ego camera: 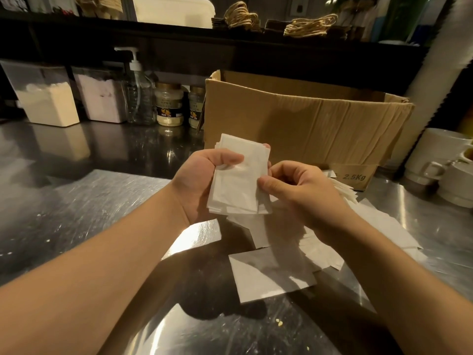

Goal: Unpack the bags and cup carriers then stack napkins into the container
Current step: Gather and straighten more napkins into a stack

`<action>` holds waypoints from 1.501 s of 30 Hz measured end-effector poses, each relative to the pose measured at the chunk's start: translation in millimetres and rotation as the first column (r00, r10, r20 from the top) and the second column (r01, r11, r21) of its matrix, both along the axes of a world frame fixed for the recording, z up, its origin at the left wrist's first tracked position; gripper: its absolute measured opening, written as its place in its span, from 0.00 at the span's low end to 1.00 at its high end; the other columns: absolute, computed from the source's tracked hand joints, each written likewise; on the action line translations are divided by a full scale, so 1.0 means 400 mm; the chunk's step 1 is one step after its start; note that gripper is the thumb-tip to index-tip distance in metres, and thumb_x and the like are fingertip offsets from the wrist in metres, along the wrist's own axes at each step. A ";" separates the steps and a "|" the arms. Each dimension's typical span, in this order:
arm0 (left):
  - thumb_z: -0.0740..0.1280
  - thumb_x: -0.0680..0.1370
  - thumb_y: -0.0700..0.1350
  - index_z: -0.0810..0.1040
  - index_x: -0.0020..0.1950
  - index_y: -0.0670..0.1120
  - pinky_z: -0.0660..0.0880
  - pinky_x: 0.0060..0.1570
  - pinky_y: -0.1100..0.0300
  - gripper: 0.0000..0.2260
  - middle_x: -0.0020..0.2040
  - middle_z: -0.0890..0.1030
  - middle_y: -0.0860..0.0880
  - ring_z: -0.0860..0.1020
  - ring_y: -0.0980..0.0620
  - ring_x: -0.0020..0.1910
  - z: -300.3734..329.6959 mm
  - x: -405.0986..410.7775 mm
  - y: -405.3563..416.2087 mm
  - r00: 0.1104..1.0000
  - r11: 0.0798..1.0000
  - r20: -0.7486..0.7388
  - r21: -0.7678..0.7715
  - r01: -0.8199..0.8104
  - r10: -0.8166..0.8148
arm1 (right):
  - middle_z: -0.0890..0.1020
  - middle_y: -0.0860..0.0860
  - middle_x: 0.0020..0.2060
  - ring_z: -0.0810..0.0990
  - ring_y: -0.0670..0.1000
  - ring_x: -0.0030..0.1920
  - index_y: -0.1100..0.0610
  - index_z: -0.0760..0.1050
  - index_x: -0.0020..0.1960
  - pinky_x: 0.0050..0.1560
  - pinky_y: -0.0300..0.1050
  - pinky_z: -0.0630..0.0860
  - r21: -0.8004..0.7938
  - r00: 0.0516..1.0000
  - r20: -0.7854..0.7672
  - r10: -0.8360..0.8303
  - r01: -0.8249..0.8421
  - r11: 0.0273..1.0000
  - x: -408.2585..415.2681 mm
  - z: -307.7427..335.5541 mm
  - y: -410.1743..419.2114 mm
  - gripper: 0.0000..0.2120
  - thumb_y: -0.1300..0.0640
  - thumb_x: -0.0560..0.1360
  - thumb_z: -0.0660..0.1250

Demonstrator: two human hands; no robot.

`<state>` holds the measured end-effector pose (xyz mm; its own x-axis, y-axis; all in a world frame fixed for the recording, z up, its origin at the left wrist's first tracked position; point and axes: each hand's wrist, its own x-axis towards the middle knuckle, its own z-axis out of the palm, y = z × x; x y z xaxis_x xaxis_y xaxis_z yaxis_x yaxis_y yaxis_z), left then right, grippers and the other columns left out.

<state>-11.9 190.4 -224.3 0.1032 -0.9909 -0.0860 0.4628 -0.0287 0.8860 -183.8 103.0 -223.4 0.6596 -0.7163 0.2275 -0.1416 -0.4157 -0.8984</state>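
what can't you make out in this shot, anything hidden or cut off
Head view only:
- Inside of the cardboard box: hidden by its near wall.
- Jar label text: too small.
- Loose napkins on the counter: partly hidden by the right hand and forearm.
- Napkin stack count: left hand covers its edge.

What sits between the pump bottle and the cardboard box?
Two gold-lidded jars of pale powder stand side by side between the pump bottle and the cardboard box, at the back of the steel counter; head view.

The cardboard box [307,124], at right of centre, reads "2.5Kg" at its lower right corner. The jar [169,106] labels left of it are too small to read.
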 end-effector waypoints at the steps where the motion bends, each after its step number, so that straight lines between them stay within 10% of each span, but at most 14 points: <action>1: 0.69 0.69 0.47 0.71 0.75 0.46 0.75 0.64 0.38 0.33 0.69 0.77 0.36 0.79 0.38 0.60 0.000 0.001 0.000 1.000 1.000 -0.008 0.003 -0.008 0.008 | 0.86 0.47 0.41 0.85 0.48 0.43 0.54 0.82 0.44 0.41 0.39 0.82 0.031 1.000 0.019 0.009 -0.010 0.999 -0.001 0.004 0.000 0.06 0.52 0.77 0.73; 8: 0.67 0.69 0.47 0.73 0.68 0.48 0.81 0.47 0.47 0.26 0.54 0.81 0.42 0.81 0.42 0.51 0.006 -0.007 0.002 0.998 0.998 -0.004 0.025 -0.062 0.062 | 0.83 0.50 0.36 0.77 0.44 0.36 0.55 0.79 0.41 0.38 0.37 0.77 0.109 0.998 0.070 -0.002 -0.006 0.994 -0.006 0.014 0.009 0.09 0.53 0.78 0.71; 26: 0.67 0.69 0.50 0.75 0.66 0.50 0.81 0.50 0.47 0.24 0.55 0.83 0.42 0.82 0.40 0.51 0.000 0.006 -0.009 0.989 0.991 -0.056 0.026 -0.134 0.136 | 0.84 0.50 0.53 0.83 0.55 0.54 0.53 0.80 0.56 0.45 0.45 0.85 0.258 0.956 0.227 -0.184 0.123 0.958 -0.025 0.033 -0.017 0.06 0.59 0.81 0.66; 32: 0.66 0.70 0.51 0.75 0.65 0.48 0.81 0.41 0.50 0.23 0.48 0.83 0.44 0.83 0.44 0.43 0.002 0.000 -0.007 0.992 0.995 -0.080 0.052 -0.090 0.093 | 0.77 0.57 0.58 0.78 0.61 0.61 0.49 0.72 0.62 0.58 0.53 0.82 0.529 0.927 0.360 0.102 -0.293 0.796 -0.047 0.054 -0.004 0.19 0.52 0.72 0.69; 37: 0.64 0.75 0.58 0.75 0.70 0.48 0.82 0.44 0.50 0.26 0.51 0.82 0.45 0.82 0.45 0.47 -0.001 -0.012 -0.007 0.999 0.999 0.016 0.016 -0.036 0.036 | 0.82 0.60 0.54 0.80 0.67 0.59 0.53 0.83 0.53 0.65 0.58 0.77 0.455 0.978 0.149 0.142 -0.196 0.868 -0.018 0.028 -0.003 0.07 0.54 0.75 0.72; 45: 0.54 0.78 0.71 0.77 0.69 0.51 0.83 0.50 0.48 0.32 0.57 0.84 0.44 0.84 0.42 0.56 0.000 -0.015 -0.010 0.997 0.999 0.067 0.040 0.028 -0.031 | 0.86 0.47 0.43 0.80 0.50 0.43 0.51 0.85 0.52 0.45 0.44 0.78 0.339 0.995 0.069 0.071 -0.090 0.936 -0.006 0.009 0.005 0.05 0.54 0.77 0.72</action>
